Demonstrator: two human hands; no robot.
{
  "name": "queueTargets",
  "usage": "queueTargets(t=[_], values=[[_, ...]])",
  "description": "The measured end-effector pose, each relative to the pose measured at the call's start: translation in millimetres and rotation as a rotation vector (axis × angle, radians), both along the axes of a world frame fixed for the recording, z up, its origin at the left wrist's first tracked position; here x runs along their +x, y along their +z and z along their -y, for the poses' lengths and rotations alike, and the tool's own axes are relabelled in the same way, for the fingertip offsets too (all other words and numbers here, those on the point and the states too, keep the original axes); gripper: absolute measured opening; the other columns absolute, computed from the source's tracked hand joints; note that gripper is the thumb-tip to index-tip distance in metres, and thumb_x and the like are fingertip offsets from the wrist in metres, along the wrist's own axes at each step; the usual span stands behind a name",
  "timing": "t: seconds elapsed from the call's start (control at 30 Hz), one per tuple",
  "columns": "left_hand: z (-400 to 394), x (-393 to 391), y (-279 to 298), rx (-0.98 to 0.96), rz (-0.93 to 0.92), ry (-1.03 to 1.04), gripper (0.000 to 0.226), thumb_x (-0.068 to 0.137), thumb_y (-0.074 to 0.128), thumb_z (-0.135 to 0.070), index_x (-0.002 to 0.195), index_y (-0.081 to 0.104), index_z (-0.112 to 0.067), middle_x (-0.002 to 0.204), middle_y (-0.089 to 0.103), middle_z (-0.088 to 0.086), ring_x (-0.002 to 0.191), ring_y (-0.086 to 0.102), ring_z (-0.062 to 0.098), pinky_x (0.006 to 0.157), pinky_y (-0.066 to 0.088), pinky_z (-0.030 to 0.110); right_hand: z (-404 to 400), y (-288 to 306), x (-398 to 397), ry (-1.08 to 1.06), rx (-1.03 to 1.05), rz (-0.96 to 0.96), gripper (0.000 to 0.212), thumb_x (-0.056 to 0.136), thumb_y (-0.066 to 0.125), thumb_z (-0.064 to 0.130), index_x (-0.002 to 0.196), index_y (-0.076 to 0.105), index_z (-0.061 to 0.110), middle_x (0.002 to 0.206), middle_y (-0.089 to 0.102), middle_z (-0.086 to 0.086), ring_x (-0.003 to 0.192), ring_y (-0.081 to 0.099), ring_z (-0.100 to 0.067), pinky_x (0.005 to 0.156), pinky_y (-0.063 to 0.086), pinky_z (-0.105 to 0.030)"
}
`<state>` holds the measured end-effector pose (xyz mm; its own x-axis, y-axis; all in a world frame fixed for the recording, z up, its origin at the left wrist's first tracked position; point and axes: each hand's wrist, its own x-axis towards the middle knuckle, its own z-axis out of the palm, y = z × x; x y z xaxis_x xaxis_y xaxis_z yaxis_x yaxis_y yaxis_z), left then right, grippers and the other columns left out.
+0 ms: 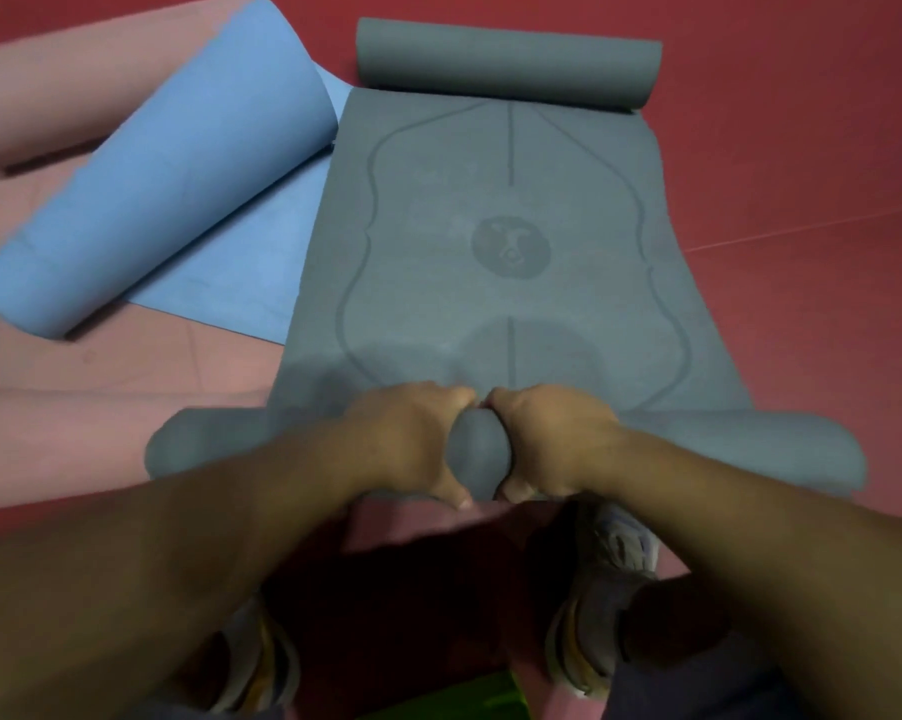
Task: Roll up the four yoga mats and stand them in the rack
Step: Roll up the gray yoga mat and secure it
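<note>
the grey yoga mat [495,241] lies lengthwise on the red floor [802,148], running away from the person, with curved alignment lines and a round emblem printed on its upper face. its near end is wound into a roll that lies crosswise just in front of the person's shoes [602,589]; its far end curls up into a second, looser roll at the top of the view.

both hands sit side by side on the middle of the near roll, almost touching each other. the left hand [412,439] has its fingers curled over the top of the roll and its thumb tucked under the near side, so it grips the mat. the right hand [553,439] mirrors it, fingers wrapped over the roll, thumb below. between the two hands a short bulge of grey mat shows (the roll looks a little fatter there).

to the left, the blue yoga mat [168,200] is partly rolled, its roll lying at a slant with the unrolled part tucked beneath the grey mat's left edge. under and beside the blue one lies the pink yoga mat [75,371], flat in the middle with curled ends showing at the upper left and lower left.
</note>
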<state>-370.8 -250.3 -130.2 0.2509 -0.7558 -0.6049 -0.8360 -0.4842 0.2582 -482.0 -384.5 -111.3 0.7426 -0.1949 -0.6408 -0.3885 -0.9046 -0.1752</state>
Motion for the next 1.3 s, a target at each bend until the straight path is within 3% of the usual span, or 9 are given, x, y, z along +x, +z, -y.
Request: queueTargets(t=[0.13,0.27,0.37,0.53,0.6,0.73,0.87,1.03,1.3], values=[[-6,-12,-6,-0.08,0.197,-0.069,0.09,0.055,0.081,-0.069,0.128,0.044,-0.032,0.118,0.064,-0.005,0.105,0.065,0.021,0.086,0.054,0.037,-3,-4,-5,-0.003,0.014,0.005,0.083,0.056,0.086,0.057,0.124,0.045,0.029,0.114,0.065,-0.001,0.106,0.064,-0.028,0.085,0.052,-0.038],[2,14,2,0.068,-0.124,0.051,0.077,0.055,0.088,-0.06,0.12,0.058,-0.031,0.114,0.067,-0.008,0.1,0.064,0.017,0.086,0.054,0.031,-18,-10,-9,0.076,-0.117,0.101,0.1,0.053,0.083,0.069,0.131,0.034,0.031,0.124,0.054,-0.005,0.117,0.054,-0.03,0.104,0.039,-0.055],[1,17,5,0.16,-0.267,0.073,0.079,0.059,0.091,-0.055,0.126,0.058,-0.03,0.119,0.066,-0.007,0.103,0.063,0.016,0.089,0.053,0.029,-20,-7,-6,0.093,-0.112,0.078,0.087,0.057,0.084,0.063,0.124,0.041,0.027,0.114,0.062,-0.004,0.109,0.061,-0.029,0.089,0.044,-0.042],[-6,-23,6,-0.074,0.171,-0.08,0.108,0.048,0.052,-0.085,0.141,0.035,-0.031,0.123,0.059,-0.002,0.111,0.06,0.023,0.092,0.049,0.038,6,-2,-2,-0.019,0.023,0.002,0.073,0.055,0.086,0.057,0.115,0.055,0.03,0.106,0.068,0.001,0.099,0.067,-0.026,0.072,0.048,-0.03],[-8,-25,0,-0.111,0.204,-0.063,0.099,0.054,0.048,-0.083,0.137,0.04,-0.03,0.118,0.062,-0.002,0.107,0.062,0.024,0.089,0.049,0.038,2,-4,-4,-0.032,0.029,0.024,0.076,0.055,0.084,0.061,0.116,0.053,0.029,0.109,0.067,0.0,0.102,0.066,-0.027,0.078,0.05,-0.033],[-5,1,-7,-0.041,0.062,0.069,0.078,0.058,0.08,-0.065,0.122,0.052,-0.031,0.114,0.066,-0.005,0.104,0.065,0.022,0.085,0.055,0.035,-14,-11,-10,0.071,-0.093,0.109,0.095,0.056,0.083,0.064,0.133,0.038,0.031,0.124,0.056,-0.004,0.119,0.054,-0.029,0.107,0.037,-0.054],[4,8,4,0.012,-0.017,0.075,0.075,0.055,0.084,-0.064,0.117,0.053,-0.034,0.113,0.063,-0.008,0.101,0.062,0.019,0.086,0.054,0.036,-8,-8,-5,0.059,-0.133,0.146,0.079,0.058,0.085,0.055,0.12,0.042,0.031,0.109,0.064,-0.002,0.106,0.062,-0.029,0.087,0.043,-0.043],[-8,-22,-3,-0.183,0.324,-0.068,0.107,0.051,0.081,-0.072,0.139,0.037,-0.03,0.119,0.058,-0.003,0.109,0.06,0.023,0.089,0.051,0.041,6,2,0,-0.02,-0.017,0.069,0.075,0.054,0.086,0.055,0.114,0.05,0.03,0.106,0.068,0.0,0.098,0.067,-0.029,0.071,0.047,-0.032],[-8,1,-11,0.101,-0.071,0.059,0.09,0.05,0.085,-0.07,0.125,0.054,-0.031,0.121,0.064,-0.007,0.107,0.062,0.019,0.091,0.053,0.036,-20,-8,-7,0.124,-0.103,-0.053,0.101,0.053,0.09,0.058,0.132,0.035,0.029,0.127,0.053,-0.007,0.123,0.05,-0.031,0.101,0.039,-0.053]])
